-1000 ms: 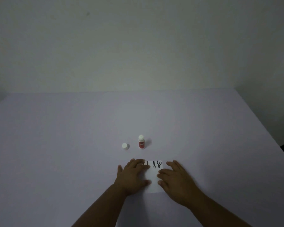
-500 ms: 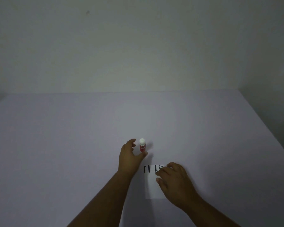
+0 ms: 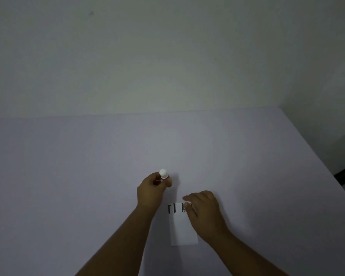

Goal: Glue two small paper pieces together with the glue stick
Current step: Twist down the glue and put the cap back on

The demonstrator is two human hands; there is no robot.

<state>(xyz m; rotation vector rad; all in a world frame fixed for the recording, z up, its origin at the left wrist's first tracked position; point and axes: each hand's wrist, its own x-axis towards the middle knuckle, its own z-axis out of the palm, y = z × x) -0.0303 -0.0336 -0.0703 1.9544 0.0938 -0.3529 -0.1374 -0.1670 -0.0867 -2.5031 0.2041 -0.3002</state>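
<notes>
Dimly lit pale lilac tabletop (image 3: 88,186) against a plain off-white wall (image 3: 167,56). Left hand (image 3: 150,191) stretched forward, fingers curled narrowly around a small glue stick (image 3: 163,174), only its white rounded top clear above the knuckles, the body hidden inside the grip. Cannot tell whether the stick stands on the table or hangs just above it. Right hand (image 3: 204,211) nearer the camera, palm down over the right side of a white rectangular paper piece (image 3: 180,228) lying flat on the table, fingers loosely bent and close together, fingertips (image 3: 186,204) at the paper's far edge. Cannot tell whether pinching that edge or merely pressing it. Black printed marks (image 3: 171,208) along the paper's far edge, partly covered by the right fingers. Second paper piece not distinguishable from the first. Glue stick beyond and left of the paper, apart from it.
</notes>
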